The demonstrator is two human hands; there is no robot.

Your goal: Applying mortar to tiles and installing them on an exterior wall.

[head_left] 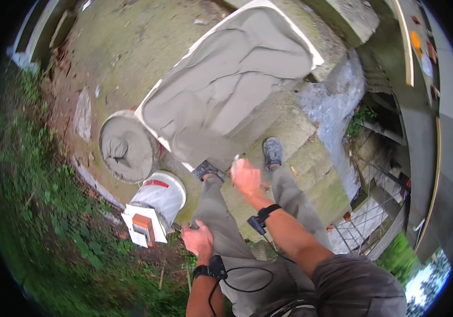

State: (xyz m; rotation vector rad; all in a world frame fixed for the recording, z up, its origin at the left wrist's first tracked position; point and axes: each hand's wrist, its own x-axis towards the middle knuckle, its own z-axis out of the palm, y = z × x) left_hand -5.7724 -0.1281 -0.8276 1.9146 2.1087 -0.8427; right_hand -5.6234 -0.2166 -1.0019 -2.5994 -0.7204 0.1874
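Note:
My right hand (246, 178) is closed around the pale handle of a trowel; the grey blade (205, 147) is smeared by motion. It hangs over the near edge of a white-rimmed rectangular tub (148, 99), where wet grey mortar (226, 74) lies in folds and ridges. My left hand (198, 240) rests against my left leg with its fingers loosely bent and apart, holding nothing. Left of the tub stands a round bucket (102, 138) filled nearly to the rim with grey mortar.
Near that bucket is a white bucket (168, 203) with a white board (129, 224) and an orange-brown block (144, 227) beside it. My shoes (272, 151) stand close to the tub on mossy concrete. Plants (73, 222) grow at left; metal bars (361, 232) and a drop lie at right.

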